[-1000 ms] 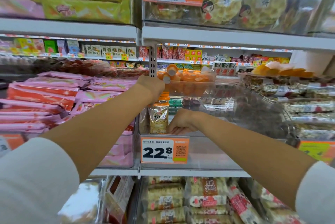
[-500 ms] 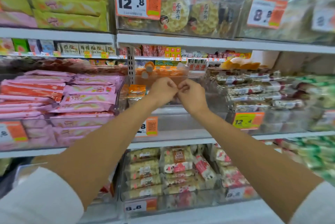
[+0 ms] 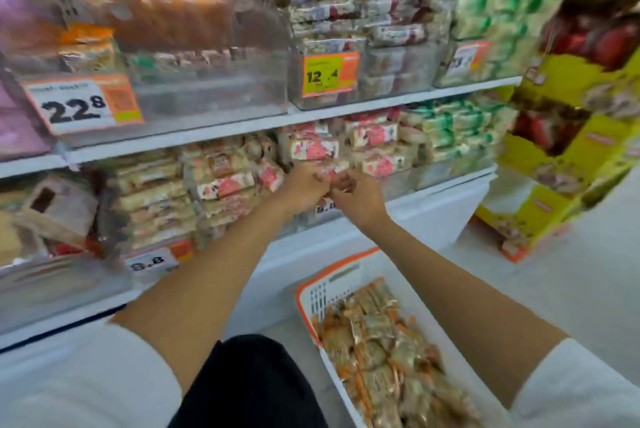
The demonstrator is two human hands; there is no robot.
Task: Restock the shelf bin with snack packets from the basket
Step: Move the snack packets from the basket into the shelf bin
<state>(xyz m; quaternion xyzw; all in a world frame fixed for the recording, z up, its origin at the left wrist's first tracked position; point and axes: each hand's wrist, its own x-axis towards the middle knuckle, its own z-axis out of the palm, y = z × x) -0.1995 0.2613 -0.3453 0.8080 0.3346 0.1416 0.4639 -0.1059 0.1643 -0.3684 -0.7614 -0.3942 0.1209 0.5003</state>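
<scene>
Head view: left hand (image 3: 304, 185) and right hand (image 3: 358, 197) meet, fingers curled; whether they hold anything is unclear. Basket (image 3: 329, 292) holds packets (image 3: 381, 351) below.

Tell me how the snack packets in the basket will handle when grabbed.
The snack packets look like small crinkled film pouches, so probably light and floppy rather than stiff. Their shiny wrap may be slippery, and heaped loosely in the basket, neighbours will likely slide when one is pulled.

Both arms stretch forward and angle inward. The left hand (image 3: 304, 186) and right hand (image 3: 360, 200) meet at the fingertips, fingers curled. Blur hides whether either pinches anything.
</scene>
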